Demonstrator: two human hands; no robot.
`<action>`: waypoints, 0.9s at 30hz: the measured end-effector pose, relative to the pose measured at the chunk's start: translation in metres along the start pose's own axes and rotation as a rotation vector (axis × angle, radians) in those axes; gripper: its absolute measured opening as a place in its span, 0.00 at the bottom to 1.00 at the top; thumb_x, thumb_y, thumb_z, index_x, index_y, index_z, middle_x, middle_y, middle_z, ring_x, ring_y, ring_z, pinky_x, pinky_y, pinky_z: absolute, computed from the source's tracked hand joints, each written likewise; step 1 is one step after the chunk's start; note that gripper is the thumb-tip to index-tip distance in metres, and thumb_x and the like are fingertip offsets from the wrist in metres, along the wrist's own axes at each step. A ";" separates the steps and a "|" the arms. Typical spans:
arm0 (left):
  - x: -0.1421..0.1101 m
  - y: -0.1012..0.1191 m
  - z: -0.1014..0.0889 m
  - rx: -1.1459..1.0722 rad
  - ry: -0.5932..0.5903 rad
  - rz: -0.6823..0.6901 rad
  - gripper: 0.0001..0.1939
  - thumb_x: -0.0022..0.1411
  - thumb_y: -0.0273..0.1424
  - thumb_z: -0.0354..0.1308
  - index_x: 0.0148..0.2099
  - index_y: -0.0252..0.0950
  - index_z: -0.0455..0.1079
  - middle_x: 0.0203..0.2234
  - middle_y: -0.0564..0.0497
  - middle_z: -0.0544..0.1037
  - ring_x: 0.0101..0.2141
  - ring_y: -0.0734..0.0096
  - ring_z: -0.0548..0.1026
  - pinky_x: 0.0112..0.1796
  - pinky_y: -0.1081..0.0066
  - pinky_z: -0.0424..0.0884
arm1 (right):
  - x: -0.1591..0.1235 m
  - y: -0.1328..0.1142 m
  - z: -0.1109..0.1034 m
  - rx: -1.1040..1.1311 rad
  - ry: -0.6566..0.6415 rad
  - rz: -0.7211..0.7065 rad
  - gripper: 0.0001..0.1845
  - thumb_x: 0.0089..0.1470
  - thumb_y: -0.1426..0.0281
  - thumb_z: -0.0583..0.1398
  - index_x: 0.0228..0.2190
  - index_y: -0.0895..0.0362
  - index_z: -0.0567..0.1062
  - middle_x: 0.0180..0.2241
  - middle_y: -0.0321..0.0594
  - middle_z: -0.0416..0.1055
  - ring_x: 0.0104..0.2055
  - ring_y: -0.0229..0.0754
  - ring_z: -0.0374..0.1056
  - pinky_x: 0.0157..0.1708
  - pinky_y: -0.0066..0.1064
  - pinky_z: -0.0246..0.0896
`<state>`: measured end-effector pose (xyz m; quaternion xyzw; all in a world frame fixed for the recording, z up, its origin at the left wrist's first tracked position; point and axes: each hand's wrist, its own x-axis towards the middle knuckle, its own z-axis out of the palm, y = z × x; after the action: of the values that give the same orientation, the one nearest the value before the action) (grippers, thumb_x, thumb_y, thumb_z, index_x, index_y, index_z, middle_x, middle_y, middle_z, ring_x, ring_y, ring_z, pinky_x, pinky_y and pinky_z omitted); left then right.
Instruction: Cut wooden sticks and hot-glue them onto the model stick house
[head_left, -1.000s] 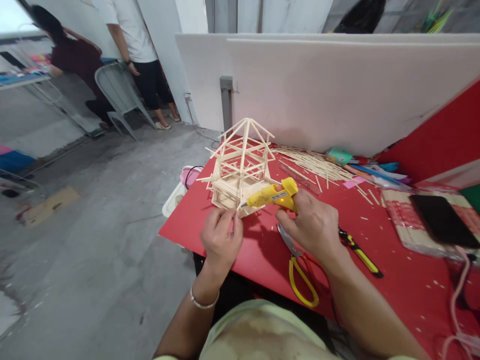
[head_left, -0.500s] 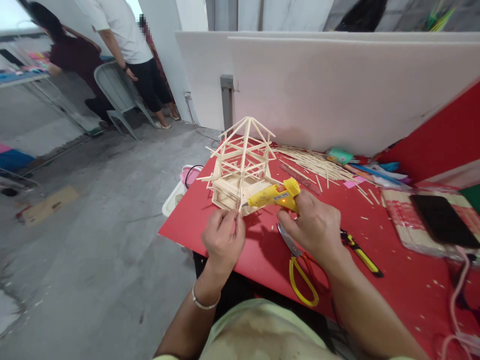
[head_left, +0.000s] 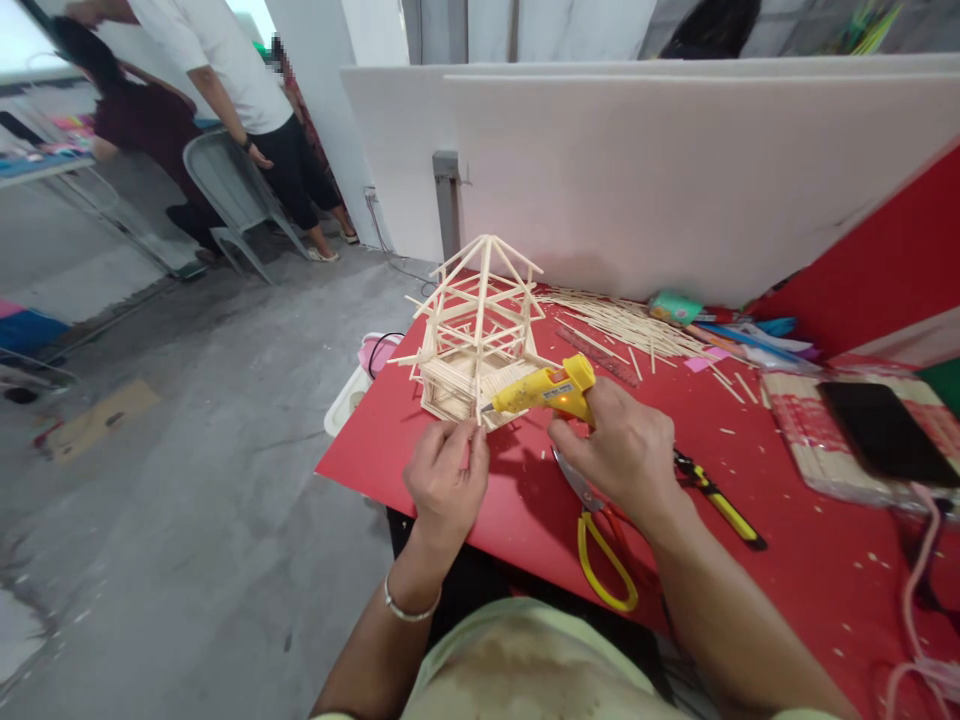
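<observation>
Your open model of thin, pale wooden sticks (head_left: pixel 448 388) stood at the centre of the picture, on the red tabletop (head_left: pixel 390 450); its layered base and sloping top ribs seemed already joined, the upper part uncovered; how much was left, I could not tell. Your left hand (head_left: pixel 448 480) was nearly closed, pinching what looked like a stick end at the model's front corner; your right hand (head_left: pixel 626 440) was wrapped around the yellow glue gun (head_left: pixel 544 388), its nozzle just beside that corner.
</observation>
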<state>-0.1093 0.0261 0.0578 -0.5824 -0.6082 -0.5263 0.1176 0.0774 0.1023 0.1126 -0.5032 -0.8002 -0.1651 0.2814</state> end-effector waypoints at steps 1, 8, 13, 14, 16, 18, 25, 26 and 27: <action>0.000 0.000 0.000 0.001 -0.001 0.001 0.11 0.61 0.26 0.62 0.47 0.37 0.76 0.34 0.47 0.77 0.33 0.70 0.76 0.37 0.70 0.72 | 0.000 0.000 0.000 0.001 -0.004 0.003 0.15 0.54 0.58 0.56 0.32 0.58 0.71 0.24 0.36 0.69 0.22 0.37 0.59 0.24 0.30 0.34; 0.001 -0.001 -0.001 -0.030 -0.006 -0.010 0.14 0.60 0.26 0.64 0.49 0.37 0.76 0.36 0.46 0.78 0.34 0.70 0.77 0.37 0.70 0.74 | 0.001 0.000 0.000 0.028 -0.007 0.023 0.14 0.53 0.59 0.56 0.32 0.58 0.71 0.25 0.37 0.70 0.23 0.37 0.60 0.24 0.30 0.35; 0.002 -0.001 0.000 -0.078 0.000 -0.034 0.10 0.62 0.25 0.61 0.47 0.36 0.77 0.34 0.47 0.78 0.32 0.73 0.76 0.34 0.72 0.74 | 0.001 -0.001 0.000 0.035 -0.037 0.041 0.14 0.53 0.59 0.57 0.33 0.58 0.71 0.24 0.37 0.69 0.23 0.38 0.60 0.24 0.30 0.35; 0.001 -0.001 0.000 -0.079 -0.001 -0.041 0.10 0.63 0.26 0.61 0.47 0.37 0.77 0.34 0.47 0.78 0.32 0.73 0.76 0.34 0.72 0.74 | 0.001 -0.001 0.000 0.037 -0.045 0.042 0.14 0.53 0.59 0.57 0.33 0.58 0.71 0.25 0.37 0.69 0.23 0.38 0.60 0.25 0.31 0.35; 0.001 -0.002 0.001 -0.073 -0.005 -0.048 0.10 0.64 0.27 0.60 0.46 0.37 0.77 0.34 0.47 0.78 0.32 0.73 0.76 0.34 0.72 0.74 | 0.001 -0.001 0.000 0.044 -0.052 0.041 0.14 0.52 0.60 0.57 0.33 0.58 0.71 0.25 0.37 0.69 0.24 0.38 0.60 0.25 0.31 0.35; 0.001 -0.002 0.001 -0.065 -0.004 -0.047 0.10 0.64 0.27 0.60 0.46 0.37 0.77 0.34 0.47 0.78 0.32 0.72 0.76 0.34 0.72 0.74 | 0.001 -0.002 0.001 0.047 -0.053 0.044 0.12 0.51 0.61 0.57 0.33 0.58 0.71 0.25 0.37 0.70 0.24 0.38 0.60 0.25 0.31 0.35; -0.001 -0.004 0.002 -0.053 -0.004 -0.034 0.10 0.64 0.27 0.60 0.47 0.37 0.77 0.36 0.46 0.79 0.33 0.72 0.77 0.35 0.72 0.74 | 0.001 -0.003 0.001 0.066 -0.053 0.039 0.12 0.51 0.63 0.56 0.34 0.58 0.71 0.26 0.38 0.70 0.24 0.38 0.61 0.25 0.30 0.36; -0.001 -0.005 0.002 -0.053 -0.002 -0.030 0.10 0.63 0.26 0.60 0.47 0.37 0.77 0.36 0.46 0.79 0.33 0.72 0.77 0.35 0.71 0.74 | 0.001 -0.003 0.001 0.067 -0.049 0.041 0.12 0.51 0.63 0.56 0.34 0.58 0.71 0.26 0.38 0.70 0.24 0.38 0.61 0.25 0.30 0.36; -0.001 -0.005 0.003 -0.054 -0.001 -0.028 0.10 0.63 0.26 0.60 0.47 0.37 0.77 0.36 0.46 0.79 0.34 0.71 0.77 0.35 0.71 0.75 | 0.001 -0.003 0.001 0.065 -0.046 0.044 0.12 0.51 0.63 0.57 0.34 0.58 0.71 0.26 0.37 0.70 0.24 0.38 0.61 0.25 0.30 0.36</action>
<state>-0.1122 0.0288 0.0531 -0.5771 -0.6020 -0.5437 0.0944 0.0740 0.1023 0.1120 -0.5150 -0.8000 -0.1210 0.2830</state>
